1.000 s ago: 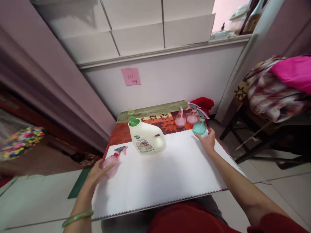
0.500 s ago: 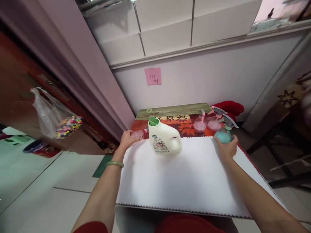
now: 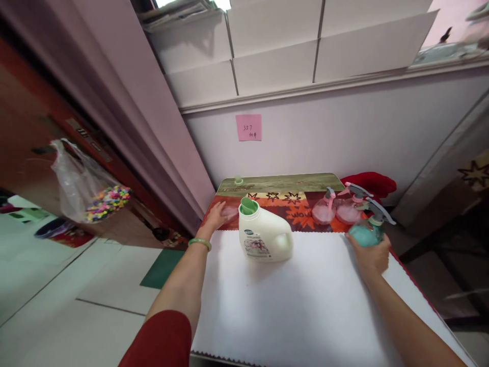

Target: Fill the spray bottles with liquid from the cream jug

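My left hand [image 3: 215, 218] is at the table's back left, curled around the side of a clear bottle with a pink tint [image 3: 230, 211]. That bottle is partly hidden behind the jug and its shape is blurred. On the right, my right hand [image 3: 375, 257] grips a spray bottle of teal liquid [image 3: 362, 234] with a grey trigger head, held upright. Between my hands stands a cream detergent jug [image 3: 263, 237] with a green spout and no cap on. Two spray bottles with pink liquid, one [image 3: 324, 211] beside the other [image 3: 347, 210], stand behind the teal one.
A white sheet with a scalloped edge [image 3: 305, 311] covers the front of the table. A small green cap [image 3: 239, 180] lies at the back left. Red cloth [image 3: 370, 183] sits behind the table's right corner. A plastic bag of colourful pieces [image 3: 109, 204] hangs on the door.
My left hand has moved the pink-tinted bottle farther back, off the white sheet's edge. My right hand still holds the teal spray bottle near the same spot. The camera view has shifted slightly.
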A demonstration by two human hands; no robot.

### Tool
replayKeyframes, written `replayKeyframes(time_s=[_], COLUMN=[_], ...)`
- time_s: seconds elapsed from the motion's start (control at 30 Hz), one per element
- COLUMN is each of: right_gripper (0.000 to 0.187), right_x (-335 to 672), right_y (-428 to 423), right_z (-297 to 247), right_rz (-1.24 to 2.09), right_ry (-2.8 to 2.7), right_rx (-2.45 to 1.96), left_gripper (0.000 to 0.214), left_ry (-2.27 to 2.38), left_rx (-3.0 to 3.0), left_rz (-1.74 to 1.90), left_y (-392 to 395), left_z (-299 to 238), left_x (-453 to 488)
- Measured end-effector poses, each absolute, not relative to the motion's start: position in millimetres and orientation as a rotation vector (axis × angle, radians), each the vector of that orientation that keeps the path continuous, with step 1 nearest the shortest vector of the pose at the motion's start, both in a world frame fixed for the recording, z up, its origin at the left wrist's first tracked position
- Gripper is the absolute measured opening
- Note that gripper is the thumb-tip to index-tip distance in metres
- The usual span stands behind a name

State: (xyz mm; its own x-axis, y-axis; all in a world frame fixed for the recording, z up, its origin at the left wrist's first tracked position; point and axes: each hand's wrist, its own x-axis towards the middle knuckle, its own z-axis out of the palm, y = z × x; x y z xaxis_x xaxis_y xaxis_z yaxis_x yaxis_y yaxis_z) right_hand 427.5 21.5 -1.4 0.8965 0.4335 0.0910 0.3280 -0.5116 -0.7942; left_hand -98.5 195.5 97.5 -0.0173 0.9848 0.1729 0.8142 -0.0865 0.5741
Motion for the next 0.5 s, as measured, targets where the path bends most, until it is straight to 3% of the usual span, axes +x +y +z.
replayKeyframes(time_s=[0.13, 0.33, 0.5], right_gripper=[0.12, 0.112, 0.11], right_x=[428, 420, 384], right_y=[21, 9, -24], right_z=[-2, 6, 49], right_rz=[0.149, 0.089, 0.044], right_ry=[-0.506, -0.449, -0.666], right_rx=[-2.174, -2.065, -1.885], left_gripper=[0.09, 0.076, 0.057], left_ry=[2.013, 2.107, 1.952], left_rx=[1.786, 1.529, 1.551], left_rz=[0.989, 1.464, 1.811], left_y=[167, 83, 2], left_z=[89, 99, 162], left_x=[-103, -116, -109])
